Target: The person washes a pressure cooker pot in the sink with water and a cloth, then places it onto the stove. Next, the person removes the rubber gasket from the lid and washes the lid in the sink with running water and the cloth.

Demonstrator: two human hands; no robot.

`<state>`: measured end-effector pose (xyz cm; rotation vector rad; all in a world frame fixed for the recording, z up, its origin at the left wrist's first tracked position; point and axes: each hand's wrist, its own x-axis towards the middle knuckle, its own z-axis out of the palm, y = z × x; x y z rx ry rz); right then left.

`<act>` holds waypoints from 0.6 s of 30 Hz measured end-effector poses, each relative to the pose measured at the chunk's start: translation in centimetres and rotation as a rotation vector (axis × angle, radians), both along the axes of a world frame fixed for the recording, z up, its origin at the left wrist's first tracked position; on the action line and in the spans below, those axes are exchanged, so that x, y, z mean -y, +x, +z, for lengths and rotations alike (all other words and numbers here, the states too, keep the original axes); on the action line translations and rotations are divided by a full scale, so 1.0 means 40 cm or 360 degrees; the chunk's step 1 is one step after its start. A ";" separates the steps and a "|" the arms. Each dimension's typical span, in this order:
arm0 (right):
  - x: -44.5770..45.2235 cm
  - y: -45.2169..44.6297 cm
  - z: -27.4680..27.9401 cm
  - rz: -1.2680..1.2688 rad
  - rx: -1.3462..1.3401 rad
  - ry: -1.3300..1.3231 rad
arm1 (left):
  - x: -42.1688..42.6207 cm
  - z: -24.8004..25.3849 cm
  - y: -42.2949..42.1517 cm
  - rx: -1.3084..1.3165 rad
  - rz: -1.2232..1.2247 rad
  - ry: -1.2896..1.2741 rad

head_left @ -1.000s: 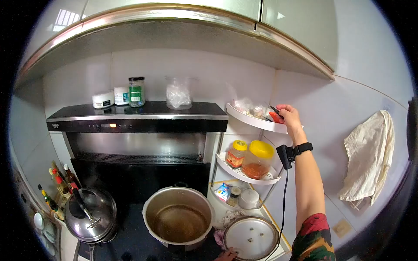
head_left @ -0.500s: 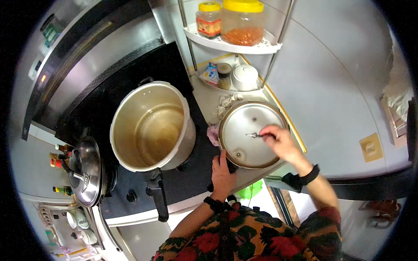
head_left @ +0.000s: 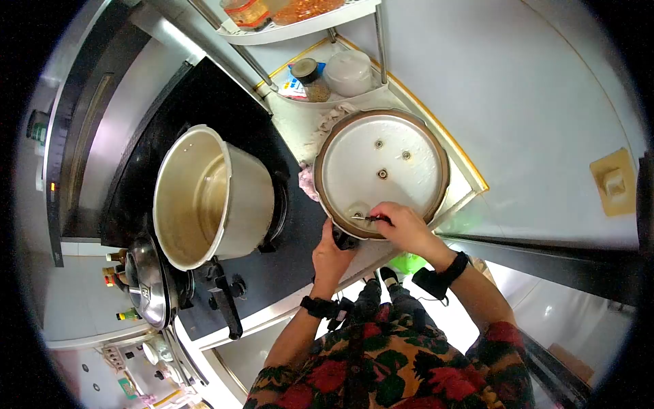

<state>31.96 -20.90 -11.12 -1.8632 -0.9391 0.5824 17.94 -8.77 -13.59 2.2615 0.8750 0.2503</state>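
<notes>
A pressure cooker lid point(head_left: 361, 167) lies with its pale underside up, showing several small valve fittings. At its near edge my left hand point(head_left: 330, 258) is wrapped round the black lid handle point(head_left: 345, 238). My right hand point(head_left: 405, 226) pinches a small tool with a dark handle and thin metal tip point(head_left: 371, 218); its exact kind is too small to tell. The tip is at the round fitting in the shallow recess near the handle. To the left, the open pressure cooker pot point(head_left: 248, 211) stands on the black stove, its long handle pointing toward me.
A lidded pan point(head_left: 146, 283) is left of the pot. Behind the lid, a corner rack point(head_left: 300, 27) holds jars, a spice jar point(head_left: 310, 80) and a white covered bowl point(head_left: 349, 73). A pinkish cloth point(head_left: 308, 181) touches the lid's left side. The wall point(head_left: 504, 102) rises at the right.
My right hand with the small tool has moved from the lid's middle toward me, to the fitting near the handle. My left hand stays on the handle. The view has shifted.
</notes>
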 end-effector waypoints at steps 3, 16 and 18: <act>-0.023 -0.034 -0.001 0.0050 0.0035 -0.0259 | -0.001 -0.004 -0.019 0.0100 -0.0023 0.0090; -0.082 -0.128 -0.030 0.0237 0.0487 -0.0446 | -0.008 -0.014 -0.078 0.0030 -0.0045 0.0366; -0.088 -0.140 -0.029 0.0195 0.0605 -0.0379 | -0.010 -0.019 -0.077 -0.0028 -0.0026 0.0363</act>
